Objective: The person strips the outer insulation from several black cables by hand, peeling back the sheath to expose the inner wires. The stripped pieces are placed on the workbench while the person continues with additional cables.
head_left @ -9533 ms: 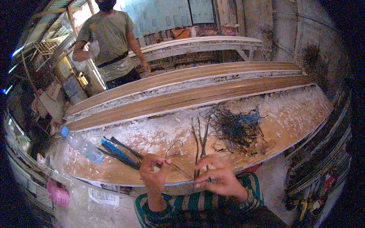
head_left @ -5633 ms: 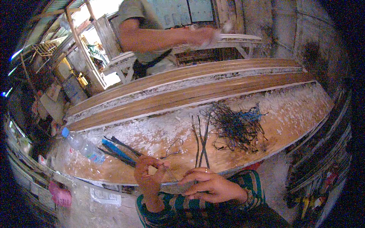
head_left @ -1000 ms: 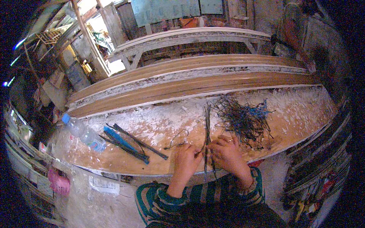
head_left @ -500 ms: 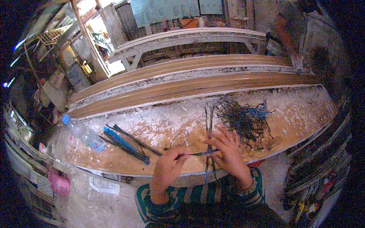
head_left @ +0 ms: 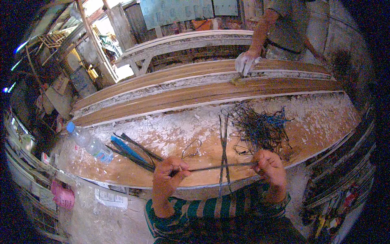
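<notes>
A thin dark strip [head_left: 207,167] is stretched level between my two hands, near the table's front edge. Its left end is pinched in the fingers of my left hand [head_left: 166,175]; my right hand [head_left: 271,168] is closed on the other end. Two more dark strips [head_left: 224,142] stand crosswise to it, crossing each other in a narrow X. Just beyond my right hand lies a tangled heap of black and blue cords [head_left: 264,128]. Close to my left hand is a bundle of dark and blue strips [head_left: 131,151], partly hidden by that hand.
A clear plastic bottle [head_left: 90,143] with a blue cap lies at the left. White-flecked wooden table [head_left: 325,118] under everything. Beyond run long brown boards [head_left: 170,96] with white edges. A co-worker's whitened hand [head_left: 246,64] presses a yellowish pad [head_left: 236,81] on them.
My right hand has moved right, away from the crossed strips, and the strip is now pulled straight. My left hand shifted slightly left. A co-worker's arm has reached in over the boards.
</notes>
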Demonstrator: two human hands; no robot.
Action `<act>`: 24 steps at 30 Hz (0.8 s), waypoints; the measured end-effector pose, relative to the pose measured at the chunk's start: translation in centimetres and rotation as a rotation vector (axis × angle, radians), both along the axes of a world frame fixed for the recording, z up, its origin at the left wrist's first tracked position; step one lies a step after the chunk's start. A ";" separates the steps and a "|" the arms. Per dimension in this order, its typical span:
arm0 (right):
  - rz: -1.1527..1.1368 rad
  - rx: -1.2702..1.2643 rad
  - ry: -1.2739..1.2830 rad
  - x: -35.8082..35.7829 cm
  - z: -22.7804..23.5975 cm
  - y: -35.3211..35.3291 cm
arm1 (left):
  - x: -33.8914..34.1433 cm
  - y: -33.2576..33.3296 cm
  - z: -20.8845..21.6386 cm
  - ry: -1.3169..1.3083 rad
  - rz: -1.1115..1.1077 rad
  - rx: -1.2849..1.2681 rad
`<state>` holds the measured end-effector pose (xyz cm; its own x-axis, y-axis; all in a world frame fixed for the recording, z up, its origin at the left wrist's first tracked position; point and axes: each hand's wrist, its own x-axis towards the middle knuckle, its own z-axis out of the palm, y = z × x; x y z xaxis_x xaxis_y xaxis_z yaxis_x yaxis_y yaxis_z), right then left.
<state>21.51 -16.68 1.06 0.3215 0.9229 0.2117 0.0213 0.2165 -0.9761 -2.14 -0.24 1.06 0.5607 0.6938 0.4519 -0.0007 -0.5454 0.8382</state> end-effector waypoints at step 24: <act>0.103 0.230 0.267 0.8 -0.1 -1.4 | 1.0 1.0 0.6 0.043 0.164 0.241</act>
